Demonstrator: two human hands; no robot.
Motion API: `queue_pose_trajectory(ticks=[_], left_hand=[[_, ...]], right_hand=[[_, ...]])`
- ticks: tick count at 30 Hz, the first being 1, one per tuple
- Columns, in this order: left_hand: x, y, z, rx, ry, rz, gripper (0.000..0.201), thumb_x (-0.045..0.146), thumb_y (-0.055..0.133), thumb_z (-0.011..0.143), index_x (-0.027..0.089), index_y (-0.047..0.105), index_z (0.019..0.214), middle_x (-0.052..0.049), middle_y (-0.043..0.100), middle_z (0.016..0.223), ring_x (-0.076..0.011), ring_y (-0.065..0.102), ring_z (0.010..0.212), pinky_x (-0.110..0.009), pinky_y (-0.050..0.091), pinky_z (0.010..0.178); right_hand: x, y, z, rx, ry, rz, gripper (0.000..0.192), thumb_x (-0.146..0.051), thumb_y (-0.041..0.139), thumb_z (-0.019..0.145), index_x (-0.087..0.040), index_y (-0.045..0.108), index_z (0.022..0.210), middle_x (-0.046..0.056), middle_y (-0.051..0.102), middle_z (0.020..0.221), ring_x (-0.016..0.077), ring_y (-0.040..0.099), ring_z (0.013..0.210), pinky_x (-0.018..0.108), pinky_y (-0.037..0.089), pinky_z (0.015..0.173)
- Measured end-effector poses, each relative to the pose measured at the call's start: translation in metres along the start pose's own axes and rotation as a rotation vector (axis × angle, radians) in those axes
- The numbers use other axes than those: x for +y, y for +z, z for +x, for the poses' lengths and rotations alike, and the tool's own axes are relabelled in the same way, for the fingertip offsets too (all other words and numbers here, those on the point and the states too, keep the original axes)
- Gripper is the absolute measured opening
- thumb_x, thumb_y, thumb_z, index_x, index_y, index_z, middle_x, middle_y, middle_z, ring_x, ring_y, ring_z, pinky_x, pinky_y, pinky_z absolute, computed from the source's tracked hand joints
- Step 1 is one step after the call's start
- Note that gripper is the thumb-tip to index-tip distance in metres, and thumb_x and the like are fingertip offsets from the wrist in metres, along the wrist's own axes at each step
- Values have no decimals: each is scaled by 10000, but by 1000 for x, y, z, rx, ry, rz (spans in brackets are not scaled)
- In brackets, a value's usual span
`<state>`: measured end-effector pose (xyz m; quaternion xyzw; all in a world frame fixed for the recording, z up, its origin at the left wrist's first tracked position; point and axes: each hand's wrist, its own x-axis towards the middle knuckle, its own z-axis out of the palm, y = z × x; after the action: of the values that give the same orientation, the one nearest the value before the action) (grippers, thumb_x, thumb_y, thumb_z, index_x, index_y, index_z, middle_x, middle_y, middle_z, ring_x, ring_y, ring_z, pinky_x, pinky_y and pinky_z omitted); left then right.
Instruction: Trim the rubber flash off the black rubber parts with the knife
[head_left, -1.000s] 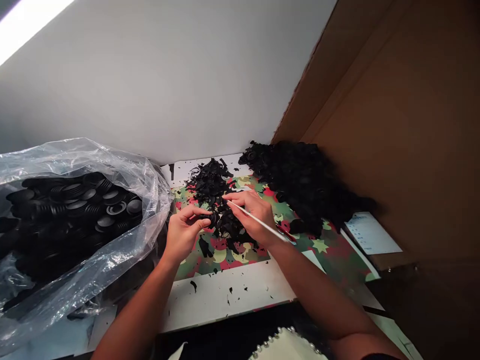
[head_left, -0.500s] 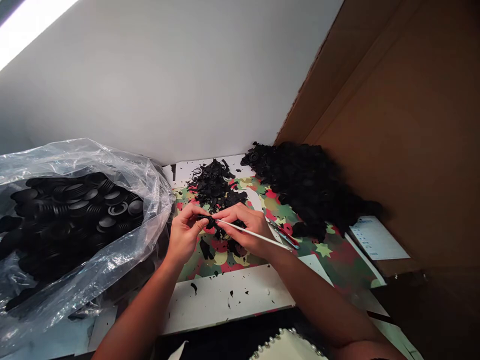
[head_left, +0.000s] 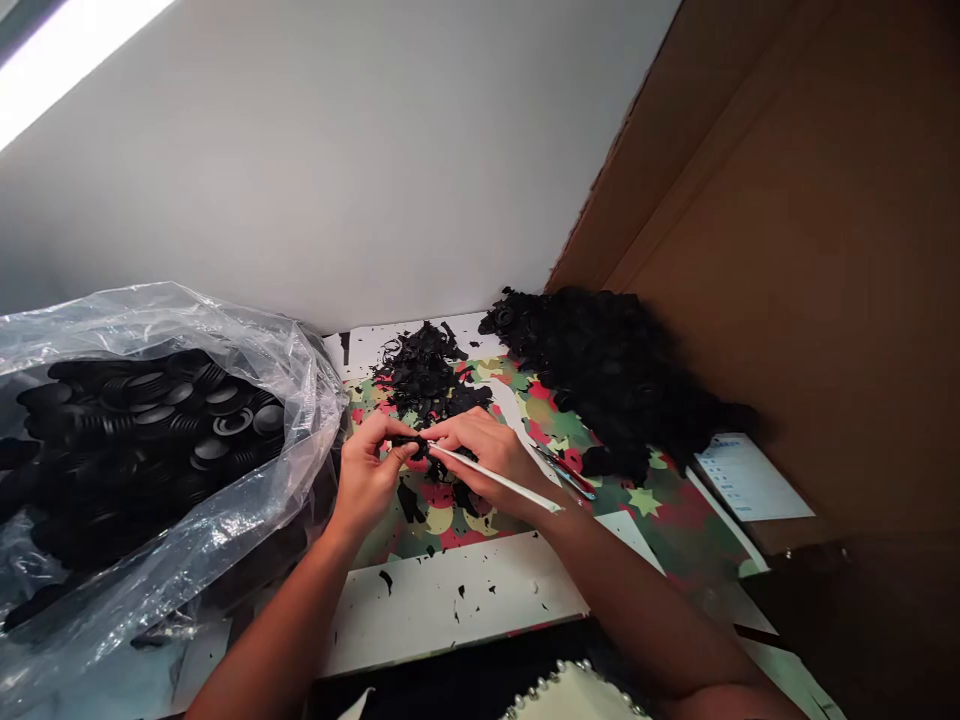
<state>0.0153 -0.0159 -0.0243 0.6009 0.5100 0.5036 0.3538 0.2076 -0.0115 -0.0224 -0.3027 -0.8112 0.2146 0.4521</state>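
Between the fingertips of my left hand [head_left: 367,465] is a small black rubber part [head_left: 409,441], largely covered by the fingers. My right hand [head_left: 487,455] pinches a thin white stick-like tool [head_left: 499,480], whose tip meets the black part and whose tail slants back over the wrist. Both hands are closed and close together above the patterned board [head_left: 442,520]. Just beyond them lies a heap of black rubber scraps [head_left: 424,370]. More loose scraps lie below the fingers.
At left, a clear plastic bag [head_left: 315,390] holds many black ribbed round parts [head_left: 157,415]. A large black pile [head_left: 607,370] leans toward the cardboard wall [head_left: 787,250]. Red-handled tweezers or snips [head_left: 566,472] lie right of my hand, and a printed card [head_left: 754,480] farther right.
The white tool's tail has swung slightly left and down at my right wrist. Both hands stay at the same spot, still working on the black part.
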Motion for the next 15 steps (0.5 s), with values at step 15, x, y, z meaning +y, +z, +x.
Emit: queue_pose_trajectory(ticks=[15], left_hand=[[4,2,2,-97,-168,-200,299,377,907,590,173,742,734,-24,666,709,-166,593,675,-266,493,631]], right_hand=[[15,13,3,274,17,-208,175,-183,447,1018,-231,599,947,85,755,1002,219,699,898,414,492,896]])
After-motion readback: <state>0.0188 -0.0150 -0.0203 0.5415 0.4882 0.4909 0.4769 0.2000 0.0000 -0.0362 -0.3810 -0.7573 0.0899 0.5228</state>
